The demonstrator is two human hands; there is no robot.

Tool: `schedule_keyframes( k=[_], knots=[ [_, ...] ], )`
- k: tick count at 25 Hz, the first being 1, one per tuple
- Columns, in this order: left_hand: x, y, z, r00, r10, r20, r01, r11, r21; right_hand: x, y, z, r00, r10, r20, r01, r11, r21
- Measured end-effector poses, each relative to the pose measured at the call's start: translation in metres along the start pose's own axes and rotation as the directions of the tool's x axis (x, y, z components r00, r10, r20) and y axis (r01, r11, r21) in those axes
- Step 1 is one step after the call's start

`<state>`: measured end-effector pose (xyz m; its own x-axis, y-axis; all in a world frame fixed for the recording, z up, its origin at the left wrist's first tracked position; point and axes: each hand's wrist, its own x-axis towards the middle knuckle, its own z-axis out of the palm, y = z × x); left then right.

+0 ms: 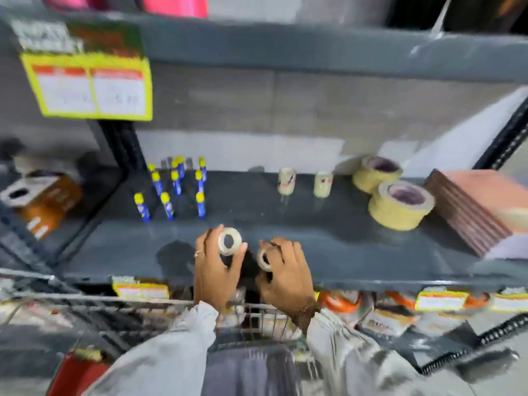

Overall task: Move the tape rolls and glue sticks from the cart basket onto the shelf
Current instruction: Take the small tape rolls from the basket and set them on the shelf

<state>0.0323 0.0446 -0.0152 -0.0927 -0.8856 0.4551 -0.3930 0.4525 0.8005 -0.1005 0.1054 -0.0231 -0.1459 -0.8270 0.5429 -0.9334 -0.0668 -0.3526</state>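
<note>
Left hand (216, 267) clamped on a white tape roll (229, 241), right hand (285, 270) on another (264, 260), over the grey shelf's (328, 252) near edge. Glue sticks (174, 187) upright far left. Yellow shelf tags (88, 87) blurred, unreadable.

I see the shelf (328, 247) above the cart basket (257, 318). On it the glue sticks (174, 187) stand upright at the left rear, two small tape rolls (304, 182) at the middle rear, two wide tape rolls (391, 192) to their right, a stack of flat packs (480, 207) at the far right
</note>
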Motion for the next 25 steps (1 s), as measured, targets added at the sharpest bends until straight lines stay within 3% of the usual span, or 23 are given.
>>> schedule_keyframes(
  k=[3,5,7,10,18,25],
  knots=[
    [0.042,0.016,0.046,0.981,-0.036,0.19,0.035,0.999,0.011,0.047,0.048,-0.008,0.954,0.299,-0.025,-0.293,0.947,0.13],
    [0.063,0.017,0.073,0.962,-0.121,0.243,0.128,0.992,-0.013,0.069,0.075,-0.004,0.891,0.446,0.09,-0.454,0.868,0.2],
    [0.074,0.015,0.087,0.958,-0.177,0.227,0.184,0.983,-0.013,0.077,0.091,0.007,0.852,0.483,0.203,-0.517,0.837,0.176],
    [0.086,0.015,0.097,0.947,-0.225,0.227,0.237,0.971,-0.027,0.081,0.098,0.016,0.848,0.453,0.276,-0.508,0.842,0.18],
    [0.093,0.025,0.131,0.865,-0.231,0.446,0.237,0.971,0.043,0.078,0.1,0.009,0.851,0.445,0.278,-0.522,0.774,0.36],
    [0.086,0.02,0.135,0.842,-0.273,0.465,0.27,0.96,0.076,0.073,0.103,0.009,0.838,0.483,0.253,-0.543,0.701,0.462]
  ],
)
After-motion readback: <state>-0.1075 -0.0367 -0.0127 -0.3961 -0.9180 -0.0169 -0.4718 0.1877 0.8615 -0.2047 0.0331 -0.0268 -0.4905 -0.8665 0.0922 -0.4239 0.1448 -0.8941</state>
